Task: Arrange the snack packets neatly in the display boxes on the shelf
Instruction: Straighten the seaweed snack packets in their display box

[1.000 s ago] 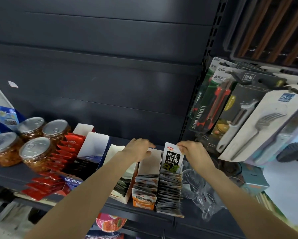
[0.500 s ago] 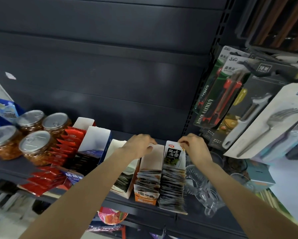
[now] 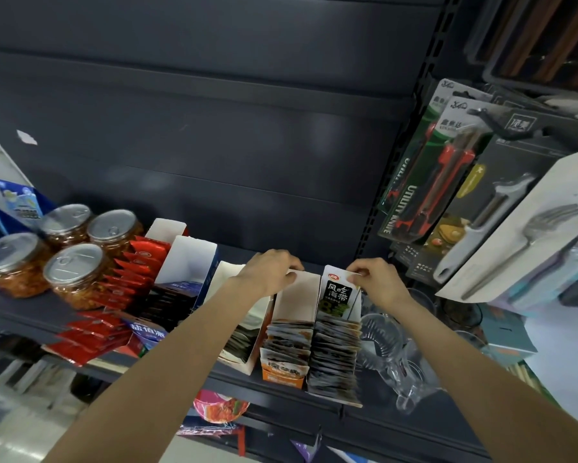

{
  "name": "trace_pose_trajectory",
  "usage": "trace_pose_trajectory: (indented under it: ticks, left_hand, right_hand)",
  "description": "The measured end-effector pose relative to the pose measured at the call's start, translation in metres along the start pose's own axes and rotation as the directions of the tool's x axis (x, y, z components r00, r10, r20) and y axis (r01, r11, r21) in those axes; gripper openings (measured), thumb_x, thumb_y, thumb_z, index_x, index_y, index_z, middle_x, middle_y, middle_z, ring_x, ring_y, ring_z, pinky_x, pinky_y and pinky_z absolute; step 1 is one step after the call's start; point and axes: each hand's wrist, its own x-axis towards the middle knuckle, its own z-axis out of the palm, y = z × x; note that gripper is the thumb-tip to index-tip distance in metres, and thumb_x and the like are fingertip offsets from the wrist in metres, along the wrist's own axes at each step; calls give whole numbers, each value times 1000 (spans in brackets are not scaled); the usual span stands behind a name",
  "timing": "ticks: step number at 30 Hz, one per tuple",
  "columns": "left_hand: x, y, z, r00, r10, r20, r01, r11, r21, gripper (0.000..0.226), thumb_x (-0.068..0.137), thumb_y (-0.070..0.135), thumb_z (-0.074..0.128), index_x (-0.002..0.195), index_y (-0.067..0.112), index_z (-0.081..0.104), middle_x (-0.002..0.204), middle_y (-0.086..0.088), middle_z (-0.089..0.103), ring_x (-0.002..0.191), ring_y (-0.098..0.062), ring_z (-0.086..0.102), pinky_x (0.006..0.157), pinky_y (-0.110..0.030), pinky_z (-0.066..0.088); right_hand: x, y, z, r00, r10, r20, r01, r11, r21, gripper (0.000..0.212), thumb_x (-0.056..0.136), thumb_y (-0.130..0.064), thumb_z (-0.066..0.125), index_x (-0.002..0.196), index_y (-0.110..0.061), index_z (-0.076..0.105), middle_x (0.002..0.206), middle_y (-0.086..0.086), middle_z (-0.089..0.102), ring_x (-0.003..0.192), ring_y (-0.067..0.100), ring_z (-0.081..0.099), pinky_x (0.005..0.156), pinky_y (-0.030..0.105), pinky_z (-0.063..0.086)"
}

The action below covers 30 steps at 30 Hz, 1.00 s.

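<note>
The right hand (image 3: pixel 377 282) is pinching the upright black-printed cardboard box flap (image 3: pixel 339 290); the left hand (image 3: pixel 270 270) is gripping the neighbouring white flap (image 3: pixel 297 295).

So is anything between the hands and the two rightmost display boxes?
Nothing visible. The left hand already grips the back flap of the orange-fronted cardboard box; the right hand pinches the printed flap of the dark-packet box.

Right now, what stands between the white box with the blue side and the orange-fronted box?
In the head view, one white display box of dark packets, partly behind the left forearm.
</note>
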Motion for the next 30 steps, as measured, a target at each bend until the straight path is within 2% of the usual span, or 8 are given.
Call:
trace_pose_trajectory:
  ticks: [3, 8, 12, 16, 19, 22, 25, 30]
  left_hand:
    - [-1, 2, 1, 1000, -7, 5, 7, 1000, 7, 33, 97, 21, 45, 127, 25, 58, 128, -1, 56, 114, -21, 54, 97, -36, 39]
    - [-3, 5, 3, 1000, -17, -1, 17, 1000, 16, 34, 97, 21, 45, 129, 25, 56, 130, -1, 54, 114, -21, 53, 99, -36, 36]
    - [-6, 7, 4, 1000, -28, -7, 29, 999, 39, 36, 97, 22, 45, 131, 26, 53, 133, 0, 52, 119, -20, 50, 102, -37, 32]
    - [-9, 13, 7, 999, -38, -18, 40, 996, 79, 39, 97, 22, 44, 136, 27, 48, 138, 1, 47, 127, -20, 43, 104, -37, 30]
    - [-12, 17, 9, 998, -46, -42, 51, 993, 111, 40, 99, 23, 41, 138, 27, 45, 141, 3, 46, 129, -18, 41, 106, -37, 26]
    - [-17, 19, 9, 998, -41, -44, 46, 992, 114, 41, 99, 23, 41, 140, 27, 43, 144, 5, 45, 132, -17, 39, 109, -35, 23]
    - [-22, 20, 10, 999, -19, -29, 23, 993, 116, 44, 98, 21, 43, 142, 25, 40, 146, 4, 42, 134, -18, 37, 111, -35, 23]
    - [-25, 18, 10, 1000, 3, -24, 0, 991, 135, 46, 97, 21, 45, 143, 24, 38, 147, 2, 41, 135, -19, 37, 111, -35, 23]
  right_hand:
    - [2, 4, -1, 1000, 2, 18, -2, 1000, 12, 11, 90, -10, 60, 92, -12, 70, 86, -3, 64, 88, 13, 58, 78, 26, 40]
    - [3, 2, 7, 998, -54, -34, 48, 986, -157, 10, 90, -14, 59, 91, -18, 68, 93, 2, 65, 91, 20, 60, 80, 40, 50]
    - [-2, -1, 8, 996, -75, -57, 62, 975, -212, 14, 91, -12, 56, 100, -15, 67, 99, 5, 58, 92, 23, 58, 79, 40, 50]
    - [-6, 1, 6, 995, -95, -23, 88, 975, -203, 27, 90, -13, 59, 117, -16, 61, 111, 7, 57, 104, 22, 56, 88, 38, 48]
    - [-15, 2, 2, 985, -150, -81, 134, 976, -174, 33, 88, -15, 62, 121, -15, 58, 115, 5, 53, 110, 19, 50, 94, 38, 45]
    - [-27, 0, -1, 965, -228, -130, 213, 970, -118, 17, 86, -12, 65, 103, -13, 66, 98, 1, 56, 93, 15, 54, 86, 29, 48]
    - [-40, -8, -3, 974, -225, 23, 226, 974, -7, 12, 84, -15, 69, 96, -13, 70, 90, -1, 63, 77, 4, 56, 72, 5, 42]
    - [-52, -17, -1, 972, -179, 151, 185, 982, -27, 22, 81, -24, 72, 101, -15, 71, 94, 0, 70, 86, 8, 62, 71, 5, 42]
